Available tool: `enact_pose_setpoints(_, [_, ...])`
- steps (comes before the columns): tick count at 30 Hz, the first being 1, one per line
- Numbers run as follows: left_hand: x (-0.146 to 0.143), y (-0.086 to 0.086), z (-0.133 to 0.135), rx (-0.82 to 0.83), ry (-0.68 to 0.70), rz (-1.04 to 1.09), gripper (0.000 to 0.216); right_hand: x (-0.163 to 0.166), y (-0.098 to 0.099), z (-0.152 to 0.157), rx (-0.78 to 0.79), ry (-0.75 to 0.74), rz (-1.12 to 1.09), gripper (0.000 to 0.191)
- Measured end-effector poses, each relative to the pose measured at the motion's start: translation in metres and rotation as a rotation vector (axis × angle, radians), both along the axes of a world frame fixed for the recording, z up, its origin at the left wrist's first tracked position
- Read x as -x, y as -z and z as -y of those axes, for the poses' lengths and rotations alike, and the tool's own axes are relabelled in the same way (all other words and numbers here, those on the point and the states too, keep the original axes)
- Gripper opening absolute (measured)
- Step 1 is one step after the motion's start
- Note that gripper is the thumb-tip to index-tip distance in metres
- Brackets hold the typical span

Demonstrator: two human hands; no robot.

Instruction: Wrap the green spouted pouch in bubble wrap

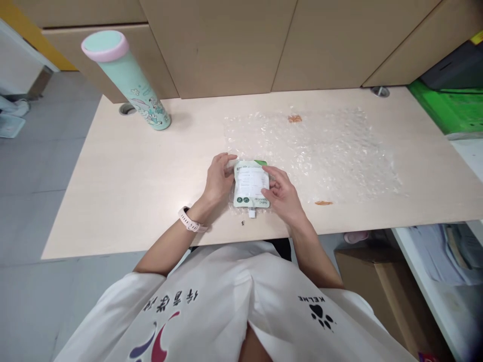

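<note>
Bottle at the far left corner of the worktop: a tall mint-green bottle with a pink lid, standing upright just beside a round cable hole. The pale wood toward the near edge lies bare around it.

Moving right, the person's left hand comes in, a pale watch on the wrist. Its fingers curl over the left edge of a white and green pouch, gripping it. The pouch lies flat at the middle of the worktop, close to the near edge, printed side up, with its small white spout pointing at the person. A tiny dark speck sits on the wood just left of the spout.

On the other side, the right hand holds the pouch's right edge, thumb on top and fingers loosely bent beside it. So both hands are on the pouch, one at each side.

Under the pouch and spreading to the right, a clear sheet of bubble wrap lies flat, and the pouch rests on its near left corner. One orange scrap sits at the sheet's far edge, another at its near edge.

Farther right, a metal grommet marks the far right corner, and a green crate stands past the right edge. Below that edge is a cardboard box.
</note>
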State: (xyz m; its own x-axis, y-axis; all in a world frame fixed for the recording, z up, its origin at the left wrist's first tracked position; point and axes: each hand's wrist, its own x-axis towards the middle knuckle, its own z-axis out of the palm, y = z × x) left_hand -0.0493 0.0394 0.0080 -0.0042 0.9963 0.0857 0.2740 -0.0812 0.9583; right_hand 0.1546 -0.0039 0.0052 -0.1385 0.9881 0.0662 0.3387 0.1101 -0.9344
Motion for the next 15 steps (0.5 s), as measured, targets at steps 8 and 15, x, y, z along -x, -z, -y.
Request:
enact_pose_setpoints(8, [-0.0024, -0.0012, 0.0022, 0.008, -0.051, 0.078, 0.052, -0.0078, -0.0013, 0.0000, 0.006, -0.055, -0.012, 0.051])
enact_pose_setpoints(15, [0.0023, -0.0079, 0.0035, 0.084, -0.104, 0.037, 0.052, -0.0091, 0.0048, 0.0022, -0.052, 0.032, -0.046, 0.046])
